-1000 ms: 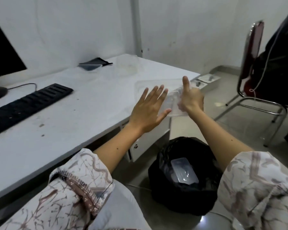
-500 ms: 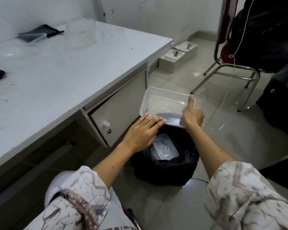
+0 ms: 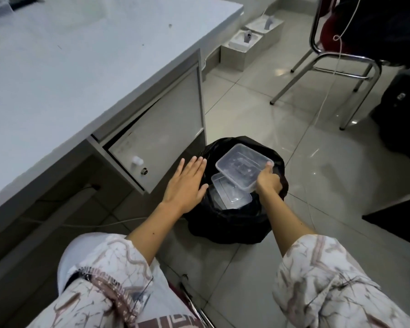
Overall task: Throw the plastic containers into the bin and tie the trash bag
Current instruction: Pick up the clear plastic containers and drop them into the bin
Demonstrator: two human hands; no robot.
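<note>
Trouble here would be a snag: the clear rectangular plastic container (image 3: 243,168) sits tilted across the mouth of the bin lined with a black trash bag (image 3: 232,223), pinched at its near corner by the right hand (image 3: 268,182), thumb on the rim. Let go at this angle and it may bridge on the other clear plastic container (image 3: 230,195) lying below, sticking up high enough to fight the knot later. The bag's thin, glossy, crumpled film could slip down off the rim if the left hand (image 3: 187,183), flat with fingers straight over the near-left edge, presses it. Both tubs look stiff, smooth and slippery, with rounded corners and ribbed bases. The white desk (image 3: 81,67) stands just beside the bin.
</note>
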